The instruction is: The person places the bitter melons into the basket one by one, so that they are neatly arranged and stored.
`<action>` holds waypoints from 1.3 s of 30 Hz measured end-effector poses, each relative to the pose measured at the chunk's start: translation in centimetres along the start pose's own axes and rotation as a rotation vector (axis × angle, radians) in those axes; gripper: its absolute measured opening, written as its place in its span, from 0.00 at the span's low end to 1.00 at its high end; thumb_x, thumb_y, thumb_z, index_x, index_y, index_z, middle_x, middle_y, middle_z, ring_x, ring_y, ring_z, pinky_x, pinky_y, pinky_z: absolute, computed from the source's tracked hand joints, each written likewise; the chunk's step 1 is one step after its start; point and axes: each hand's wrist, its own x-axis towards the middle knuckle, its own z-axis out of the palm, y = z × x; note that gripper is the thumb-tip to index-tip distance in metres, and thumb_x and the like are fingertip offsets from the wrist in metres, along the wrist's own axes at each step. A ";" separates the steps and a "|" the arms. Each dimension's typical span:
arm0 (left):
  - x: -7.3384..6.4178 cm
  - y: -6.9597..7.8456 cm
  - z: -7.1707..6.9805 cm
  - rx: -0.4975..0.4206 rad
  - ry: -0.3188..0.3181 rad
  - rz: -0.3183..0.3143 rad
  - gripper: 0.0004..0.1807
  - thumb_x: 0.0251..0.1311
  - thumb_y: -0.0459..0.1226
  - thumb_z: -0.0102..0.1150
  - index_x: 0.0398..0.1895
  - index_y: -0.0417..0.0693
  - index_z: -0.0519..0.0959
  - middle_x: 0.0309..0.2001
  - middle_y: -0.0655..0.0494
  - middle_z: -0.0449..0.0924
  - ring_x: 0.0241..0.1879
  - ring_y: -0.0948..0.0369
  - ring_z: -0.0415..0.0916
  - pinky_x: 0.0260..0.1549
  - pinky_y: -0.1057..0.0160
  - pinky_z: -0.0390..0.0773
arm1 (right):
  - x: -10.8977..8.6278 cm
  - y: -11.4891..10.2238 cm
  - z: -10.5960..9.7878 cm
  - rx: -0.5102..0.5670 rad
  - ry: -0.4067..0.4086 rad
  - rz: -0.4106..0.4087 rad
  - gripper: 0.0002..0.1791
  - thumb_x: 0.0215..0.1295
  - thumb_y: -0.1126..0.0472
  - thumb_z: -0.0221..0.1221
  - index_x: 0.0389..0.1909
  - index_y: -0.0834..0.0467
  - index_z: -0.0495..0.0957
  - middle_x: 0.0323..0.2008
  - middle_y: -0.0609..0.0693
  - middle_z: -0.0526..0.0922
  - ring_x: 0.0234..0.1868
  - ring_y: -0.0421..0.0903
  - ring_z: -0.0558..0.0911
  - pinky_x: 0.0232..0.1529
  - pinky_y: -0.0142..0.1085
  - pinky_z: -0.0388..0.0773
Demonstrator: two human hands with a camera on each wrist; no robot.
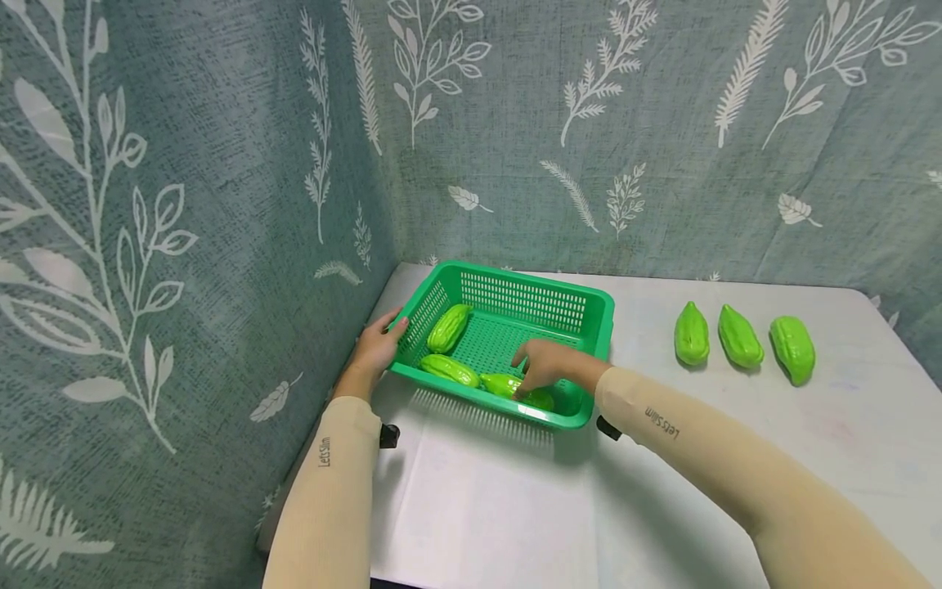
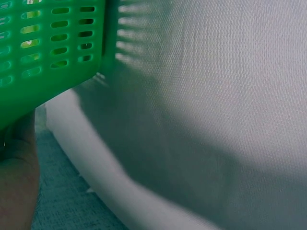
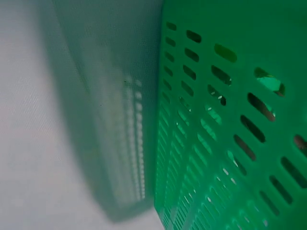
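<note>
A green plastic basket (image 1: 508, 413) with slotted sides stands on the table, with bitter melons inside. My left hand (image 1: 378, 348) grips its left rim, thumb over the edge; part of that hand shows beneath the basket wall (image 2: 53, 84) in the left wrist view. My right hand (image 1: 548, 362) reaches inside at the front right, fingers and thumb curved about a light green bitter melon (image 1: 500, 384), partly covering it. Left of that lies another bitter melon (image 1: 450, 370), and a third (image 1: 448, 329) leans near the left wall. In the right wrist view the basket's slotted wall (image 3: 225, 120) hides the hand.
Three more green bitter melons, a left one (image 1: 692, 334), a middle one (image 1: 740, 337) and a right one (image 1: 794, 349), lie in a row on the white table (image 1: 500, 507) to the right. A leaf-patterned curtain (image 1: 508, 164) hangs behind and along the left side.
</note>
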 end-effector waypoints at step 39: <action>-0.6 0.5 0.0 0.019 -0.019 -0.015 0.31 0.68 0.57 0.43 0.73 0.69 0.54 0.75 0.53 0.49 0.71 0.48 0.53 0.66 0.44 0.60 | -2.9 1.4 -10.0 0.518 0.424 0.129 0.33 0.58 0.43 0.63 0.64 0.50 0.70 0.62 0.54 0.73 0.56 0.52 0.77 0.52 0.46 0.78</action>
